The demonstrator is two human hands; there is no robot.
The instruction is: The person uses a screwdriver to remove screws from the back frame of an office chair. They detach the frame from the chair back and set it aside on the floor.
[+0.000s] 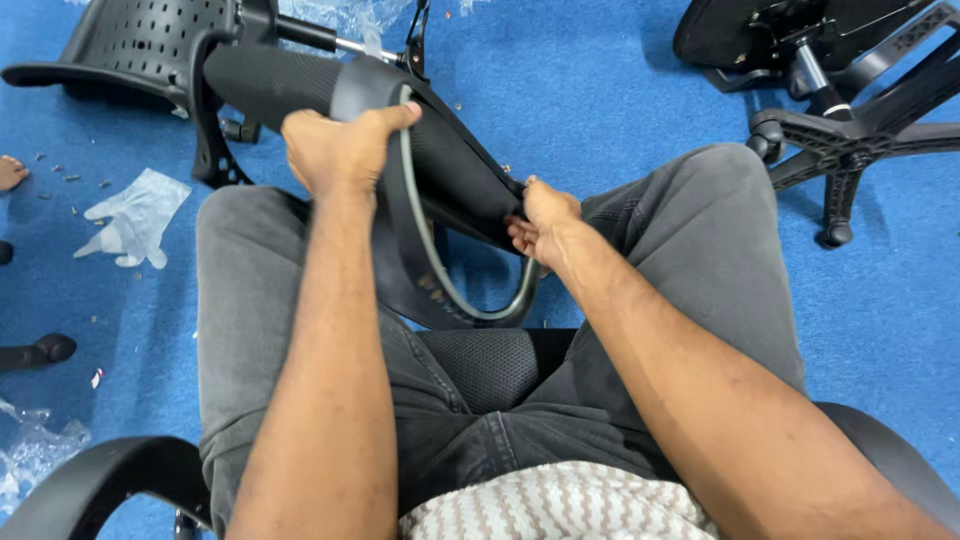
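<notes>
Both hands work on a black mesh chair part held above the knees: the left hand is clenched round its padded upper rim at eleven o'clock, while the right hand pinches the lower edge at three o'clock, close to a grey cord that curves along the frame. By the look of it, the mesh is being seated on its frame; the next move seems to call for a steady left grip and firm fingertip pressure along the edge. Further out lie a perforated black seat shell at ten o'clock, a clear plastic glove at nine, and a wheeled chair base at two, on blue carpet.
</notes>
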